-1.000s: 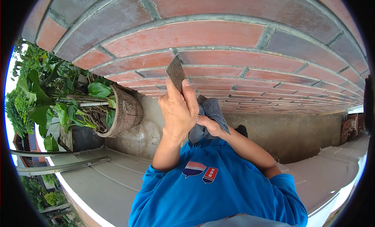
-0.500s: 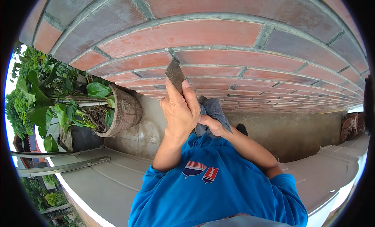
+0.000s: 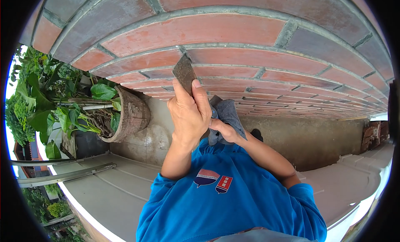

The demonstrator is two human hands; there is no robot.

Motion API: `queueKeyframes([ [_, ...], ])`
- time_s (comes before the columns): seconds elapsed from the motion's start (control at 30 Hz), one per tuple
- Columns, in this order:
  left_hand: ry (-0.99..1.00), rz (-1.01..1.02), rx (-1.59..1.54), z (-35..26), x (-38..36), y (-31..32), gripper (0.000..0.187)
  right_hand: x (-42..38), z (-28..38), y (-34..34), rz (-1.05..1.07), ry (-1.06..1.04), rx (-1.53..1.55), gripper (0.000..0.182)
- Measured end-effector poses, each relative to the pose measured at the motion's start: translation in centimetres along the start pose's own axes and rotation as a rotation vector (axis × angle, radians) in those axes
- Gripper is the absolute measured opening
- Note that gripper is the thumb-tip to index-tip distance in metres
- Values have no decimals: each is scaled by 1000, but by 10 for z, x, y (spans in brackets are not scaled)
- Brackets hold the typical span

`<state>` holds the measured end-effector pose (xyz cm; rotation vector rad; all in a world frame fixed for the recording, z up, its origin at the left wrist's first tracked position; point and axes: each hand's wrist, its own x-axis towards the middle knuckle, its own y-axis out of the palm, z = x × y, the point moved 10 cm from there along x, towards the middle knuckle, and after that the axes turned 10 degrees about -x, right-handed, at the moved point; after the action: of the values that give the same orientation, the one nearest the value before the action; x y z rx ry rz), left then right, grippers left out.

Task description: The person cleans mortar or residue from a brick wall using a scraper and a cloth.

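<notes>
A flat, worn metal scraper (image 3: pixel 184 72) is pinched between the thumb and fingers of my left hand (image 3: pixel 189 111). Its blade points up and overlaps a mortar joint of the brick wall (image 3: pixel 233 57) in this view. The part inside the palm is hidden. Just to the right, my right hand (image 3: pixel 225 130) is closed on a dark grey cloth (image 3: pixel 228 113), which hangs over and around the fingers. A small blue rounded piece (image 3: pixel 214 113) shows between the two hands, beside the cloth.
On the left stands a large clay pot (image 3: pixel 135 115) with leafy plants (image 3: pixel 66 111). A concrete walkway (image 3: pixel 308 138) runs along the foot of the wall. Grey panelling (image 3: pixel 104 186) and a metal rail (image 3: pixel 68 177) lie behind and to the left. A dark shoe (image 3: pixel 256 134) shows below the cloth.
My left hand and the scraper have shifted slightly left and up in view. The cloth and right hand have risen a little. Both grips look the same.
</notes>
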<state>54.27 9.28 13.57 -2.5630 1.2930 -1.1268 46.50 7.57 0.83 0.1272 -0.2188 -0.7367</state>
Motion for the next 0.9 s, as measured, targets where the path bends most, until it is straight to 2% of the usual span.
queueKeyframes([
  [0.13,33,-3,3,4,-2,0,22,4,1,-4,-14,-97,-71,51],
  [0.23,-9,7,-9,5,1,0,21,1,-10,2,113,145,-93,48],
  [0.33,-19,8,-75,5,1,0,20,0,-1,-4,-21,58,-132,44],
  [0.43,9,19,-88,5,2,2,19,8,9,-6,14,8,-242,45],
  [0.53,64,-57,-139,-8,14,-5,12,9,7,-2,148,113,-304,49],
  [0.6,31,-26,-141,-2,9,-3,16,9,14,-6,27,19,-241,46],
  [0.73,32,-2,-87,6,-1,3,18,8,13,-10,-57,-84,-213,45],
  [0.87,52,-35,-112,-6,10,-3,18,8,1,-2,150,138,-237,54],
  [0.9,44,-34,-111,-6,10,-4,19,9,7,-5,95,93,-227,49],
])
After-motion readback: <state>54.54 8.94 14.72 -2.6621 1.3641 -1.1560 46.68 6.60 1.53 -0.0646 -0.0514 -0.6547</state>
